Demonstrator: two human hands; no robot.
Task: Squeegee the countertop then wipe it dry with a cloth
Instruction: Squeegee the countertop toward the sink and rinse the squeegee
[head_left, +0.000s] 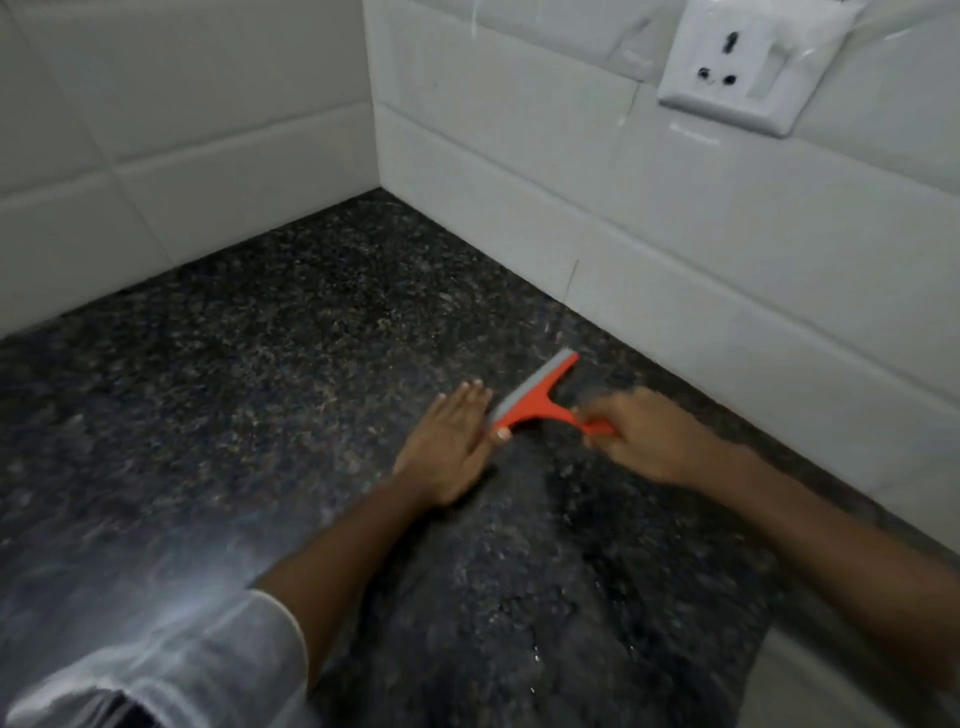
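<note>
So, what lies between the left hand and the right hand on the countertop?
In the head view, the orange squeegee lies between them: left hand flat at its blade end, right hand gripping the handle.

Two walls of glossy white rectangular tiles (519, 171) meet in a corner above a dark speckled granite bench (260, 364), with a white socket-and-switch plate (748, 62) mounted on the right-hand wall.
</note>
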